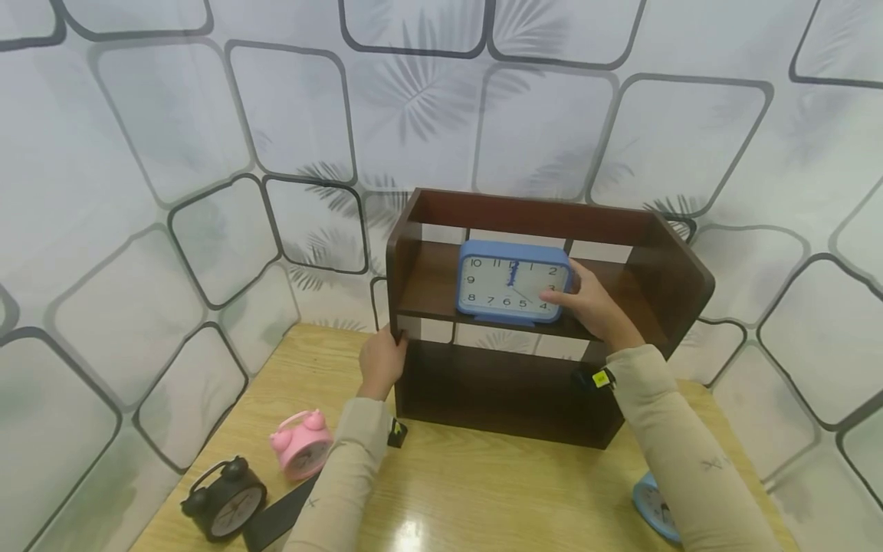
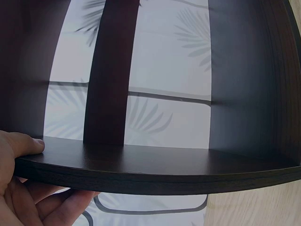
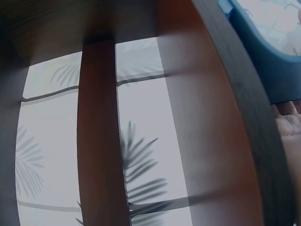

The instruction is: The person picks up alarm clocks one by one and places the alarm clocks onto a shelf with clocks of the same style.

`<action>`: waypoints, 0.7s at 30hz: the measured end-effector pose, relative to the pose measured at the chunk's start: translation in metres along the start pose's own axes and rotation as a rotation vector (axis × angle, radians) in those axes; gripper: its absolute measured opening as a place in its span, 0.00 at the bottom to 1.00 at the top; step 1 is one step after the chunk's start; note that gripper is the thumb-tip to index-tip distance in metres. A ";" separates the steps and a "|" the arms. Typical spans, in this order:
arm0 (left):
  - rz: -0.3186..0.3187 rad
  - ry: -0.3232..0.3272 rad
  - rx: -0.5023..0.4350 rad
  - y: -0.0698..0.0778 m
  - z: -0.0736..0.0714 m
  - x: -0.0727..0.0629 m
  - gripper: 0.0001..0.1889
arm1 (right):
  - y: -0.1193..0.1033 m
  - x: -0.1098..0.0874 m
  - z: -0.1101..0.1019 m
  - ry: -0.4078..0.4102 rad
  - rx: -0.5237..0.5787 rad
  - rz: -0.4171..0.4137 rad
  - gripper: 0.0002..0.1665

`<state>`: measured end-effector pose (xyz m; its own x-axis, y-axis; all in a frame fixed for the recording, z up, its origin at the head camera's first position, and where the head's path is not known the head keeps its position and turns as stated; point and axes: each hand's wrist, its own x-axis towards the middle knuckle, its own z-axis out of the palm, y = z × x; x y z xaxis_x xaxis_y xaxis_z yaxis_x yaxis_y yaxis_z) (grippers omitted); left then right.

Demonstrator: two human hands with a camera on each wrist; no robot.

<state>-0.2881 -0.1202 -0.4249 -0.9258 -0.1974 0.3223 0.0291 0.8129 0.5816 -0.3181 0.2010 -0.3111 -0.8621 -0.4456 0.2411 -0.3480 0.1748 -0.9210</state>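
A two-tier dark brown wooden shelf [image 1: 672, 268] stands against the wall. On its upper board sits a blue rectangular clock [image 1: 507, 295], upright with its white dial facing me. My right hand [image 1: 599, 308] grips the clock's right side, thumb on the dial and fingers partly hidden behind it. In the right wrist view only the clock's edge [image 3: 277, 70] and part of that hand [image 3: 289, 125] show, at the right. My left hand [image 1: 382, 362] holds the shelf's left side panel; in the left wrist view its thumb and fingers [image 2: 70, 205] lie on either side of the panel.
At the left of the wooden table [image 1: 428, 491] stand a pink twin-bell alarm clock [image 1: 297, 448] and a black one [image 1: 228, 502], beside a flat black object [image 1: 279, 517]. A round light-blue clock [image 1: 651, 506] is partly covered by my right sleeve. Patterned wall covering surrounds the table.
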 end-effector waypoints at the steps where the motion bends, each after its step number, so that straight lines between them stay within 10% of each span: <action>1: 0.001 0.003 0.000 0.000 0.000 0.000 0.13 | 0.000 -0.001 0.000 0.018 -0.017 0.004 0.36; 21: 0.004 0.015 0.010 0.000 0.000 -0.001 0.13 | 0.001 0.020 0.021 0.138 0.160 -0.064 0.21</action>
<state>-0.2878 -0.1199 -0.4255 -0.9199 -0.2023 0.3360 0.0292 0.8191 0.5730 -0.3282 0.1735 -0.3137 -0.8861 -0.3251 0.3303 -0.3504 0.0036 -0.9366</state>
